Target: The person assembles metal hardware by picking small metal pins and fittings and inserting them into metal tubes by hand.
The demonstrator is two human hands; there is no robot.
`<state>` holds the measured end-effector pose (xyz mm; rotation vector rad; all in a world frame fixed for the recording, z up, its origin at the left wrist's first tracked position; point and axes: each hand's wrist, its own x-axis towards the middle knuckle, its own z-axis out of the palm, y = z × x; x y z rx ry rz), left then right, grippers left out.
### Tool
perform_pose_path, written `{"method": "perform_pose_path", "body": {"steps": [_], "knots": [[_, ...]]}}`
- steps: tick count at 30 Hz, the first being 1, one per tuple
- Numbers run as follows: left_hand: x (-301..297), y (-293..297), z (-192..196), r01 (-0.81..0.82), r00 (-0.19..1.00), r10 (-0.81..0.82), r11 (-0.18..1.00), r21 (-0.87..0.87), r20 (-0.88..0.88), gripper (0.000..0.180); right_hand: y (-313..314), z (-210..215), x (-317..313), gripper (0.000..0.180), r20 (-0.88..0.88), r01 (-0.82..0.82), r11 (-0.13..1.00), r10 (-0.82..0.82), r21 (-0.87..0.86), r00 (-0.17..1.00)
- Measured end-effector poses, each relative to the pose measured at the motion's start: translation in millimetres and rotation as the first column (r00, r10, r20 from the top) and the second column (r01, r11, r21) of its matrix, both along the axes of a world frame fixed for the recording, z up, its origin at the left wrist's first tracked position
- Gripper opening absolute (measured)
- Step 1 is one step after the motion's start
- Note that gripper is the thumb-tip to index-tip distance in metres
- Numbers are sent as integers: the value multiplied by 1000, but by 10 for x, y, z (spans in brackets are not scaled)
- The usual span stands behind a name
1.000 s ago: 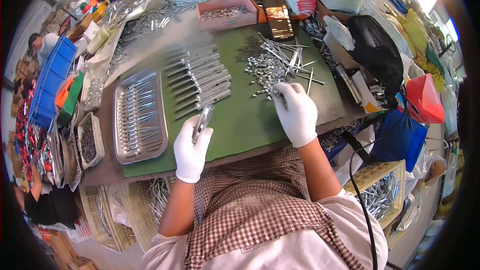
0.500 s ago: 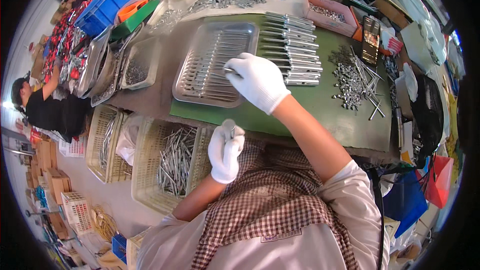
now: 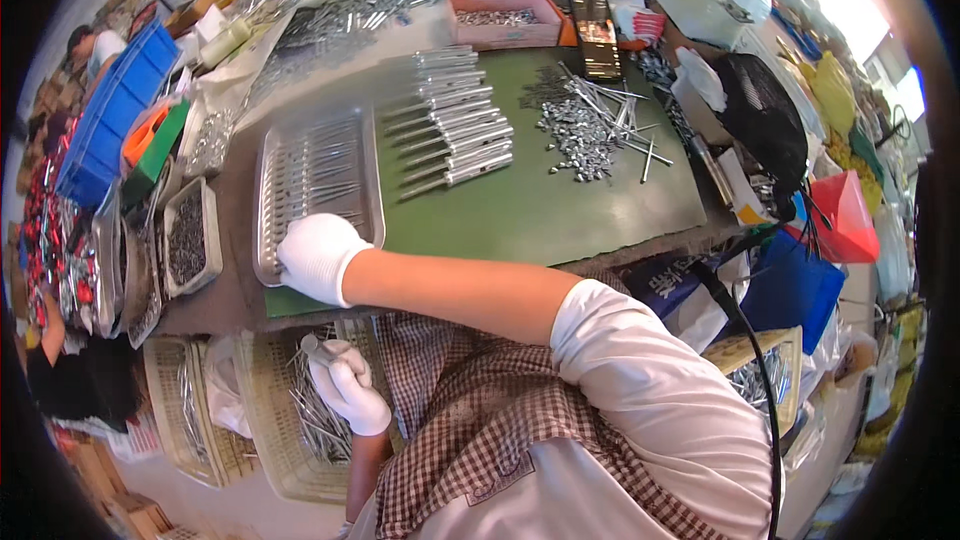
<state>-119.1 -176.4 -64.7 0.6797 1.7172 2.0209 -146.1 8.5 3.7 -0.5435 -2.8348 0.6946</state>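
Observation:
My left hand (image 3: 352, 392), in a white glove, is closed around a silver metal cylinder (image 3: 316, 348) with its round end pointing up. It hangs in front of the table edge, above a crate of metal rods. My right hand (image 3: 322, 258), also gloved, reaches to the near end of a shallow metal tray (image 3: 376, 180). Its fingers curl down at the tray; their tips, and anything between them, are hidden. Inside the tray lie rows of thin metal pins (image 3: 320, 165). A stack of silver tubes with thin shafts (image 3: 470, 135) lies on the green mat right of it.
Small metal nuts (image 3: 580, 140) and loose rods (image 3: 648, 155) are heaped on the green mat (image 3: 560, 220). A pink box of small parts (image 3: 505, 32) and a phone (image 3: 597, 35) stand behind. Plastic crates (image 3: 262, 430) sit below the table; a blue bin (image 3: 115, 120) stands far left.
My view has turned, so the table appears shifted left. My right hand has moved from the tray's right side to its near end. My left hand still holds the cylinder.

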Motion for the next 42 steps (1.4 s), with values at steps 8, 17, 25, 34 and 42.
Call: {"method": "perform_pose_path", "body": {"steps": [8,17,25,34,42], "knots": [[-2,29,-25,45,999,-45,999,8,-28,29,11,16,62,35,-62,4,1000,-4,4,998],[33,48,52,-11,999,10,1000,-26,-39,28,154,-31,-20,36,-14,-37,990,36,-133,999],[48,112,93,112,983,-119,992,-60,-139,31,270,265,513,28,-622,-79,971,-81,-226,779],[405,692,431,558,805,-583,806,-197,-108,39,429,730,2232,60,-672,-209,669,-568,-714,476],[952,1170,477,702,590,-742,666,-253,-318,39,175,749,3018,68,-605,40,648,-731,-761,317]]}}
